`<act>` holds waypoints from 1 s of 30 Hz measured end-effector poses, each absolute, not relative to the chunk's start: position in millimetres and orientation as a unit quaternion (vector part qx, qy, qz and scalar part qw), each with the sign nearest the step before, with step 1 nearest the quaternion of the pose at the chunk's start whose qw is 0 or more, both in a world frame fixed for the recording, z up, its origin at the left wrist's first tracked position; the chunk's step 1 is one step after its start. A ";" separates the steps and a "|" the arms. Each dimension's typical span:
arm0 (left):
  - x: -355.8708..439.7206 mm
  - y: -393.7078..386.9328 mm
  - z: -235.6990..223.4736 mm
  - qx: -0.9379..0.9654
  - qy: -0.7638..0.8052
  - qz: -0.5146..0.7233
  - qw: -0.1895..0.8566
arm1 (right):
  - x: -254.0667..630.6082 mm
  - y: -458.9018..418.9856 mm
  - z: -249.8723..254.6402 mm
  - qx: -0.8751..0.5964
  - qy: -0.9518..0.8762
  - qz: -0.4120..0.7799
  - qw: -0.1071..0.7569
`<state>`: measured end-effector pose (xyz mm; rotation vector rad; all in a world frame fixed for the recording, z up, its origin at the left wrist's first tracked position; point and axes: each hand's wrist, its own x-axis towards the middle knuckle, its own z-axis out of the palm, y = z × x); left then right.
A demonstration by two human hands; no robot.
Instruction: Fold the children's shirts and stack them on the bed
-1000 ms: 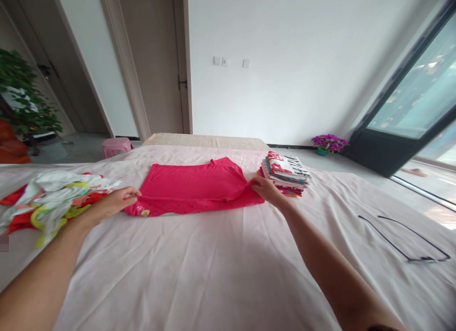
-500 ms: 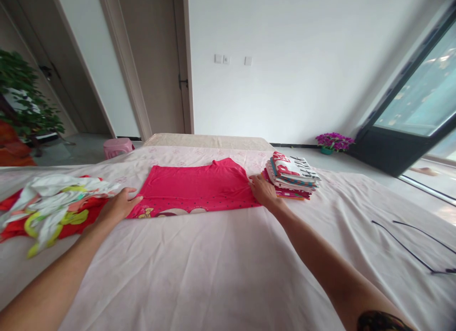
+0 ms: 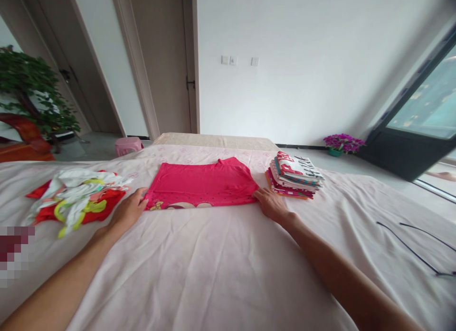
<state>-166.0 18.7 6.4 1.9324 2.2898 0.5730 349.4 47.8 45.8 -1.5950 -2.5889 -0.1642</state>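
Two near corners of the folded hot-pink shirt (image 3: 201, 181) are being handled: the left hand (image 3: 131, 208) touches one, the right hand (image 3: 272, 204) the other, though I can't tell whether either grips. The shirt lies flat on the pale sheet (image 3: 210, 269), between a loose heap of clothes (image 3: 83, 198) and a neat folded stack (image 3: 295, 176).

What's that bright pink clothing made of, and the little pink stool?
The bright pink clothing looks like soft, matte fabric, maybe cotton: it lies flat with small wrinkles. The pink stool is probably smooth plastic, from its even colour and moulded-looking shape.
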 end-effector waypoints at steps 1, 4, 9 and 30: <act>-166.7 16.8 9.1 0.637 0.747 0.186 0.047 | 350.3 47.0 46.0 -0.523 -0.849 -0.059 0.052; -176.5 6.5 14.5 0.660 0.730 0.157 0.079 | 357.2 36.2 46.2 -0.511 -0.855 -0.065 0.064; -195.8 -6.9 14.6 0.673 0.721 0.095 0.133 | 371.2 19.0 51.4 -0.471 -0.879 0.010 0.068; -175.5 33.9 13.1 0.612 0.702 0.300 0.208 | 323.3 80.8 45.3 -0.522 -0.845 0.003 0.118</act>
